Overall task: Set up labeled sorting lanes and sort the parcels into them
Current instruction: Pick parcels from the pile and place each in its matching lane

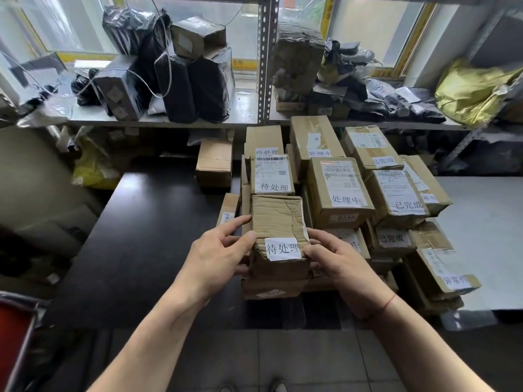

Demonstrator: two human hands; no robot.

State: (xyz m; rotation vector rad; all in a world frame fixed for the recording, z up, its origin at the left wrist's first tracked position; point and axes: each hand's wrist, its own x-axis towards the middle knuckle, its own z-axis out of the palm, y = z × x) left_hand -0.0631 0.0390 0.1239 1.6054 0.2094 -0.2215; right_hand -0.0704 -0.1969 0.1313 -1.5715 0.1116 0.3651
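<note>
Between the 2 hands, at the near end of the leftmost row, sits a small creased brown cardboard parcel [278, 222] with a white paper label [283, 248] reading 待处理. The left hand [218, 257] curls round its left side, thumb lying on the top edge just beside the label and forefinger stretched along the left wall; the right hand [336, 261] grips the right side, thumb tip touching the label's right edge. Both hold it firmly, and it seems to rest on another brown box [271, 287] beneath (whether it is fully set down or a shade lifted I cannot tell). The two-sided hold looks meant to square the parcel up with its row, label facing the person so it reads at a glance.

Behind it, in the same lane, a taped brown carton [272, 175] carries a barcode slip with 169-169-K02-170 and again 待处理, and a further box [264, 141] shows the same words. The next lane to the right holds cartons marked 处理中 [339, 190], the front one with a tag reading 0345. Beyond that come boxes labelled 已完成 [396, 195], and at the right edge of the pile a long carton [441, 264] marked 异常件. The 4 lanes stand on a dark tabletop [147, 236], packed side by side toward its far right corner, so each status keeps its own column. A grey metal shelf [249, 108] behind carries black-wrapped bundles [195, 89] and a yellow bag [469, 89].
</note>
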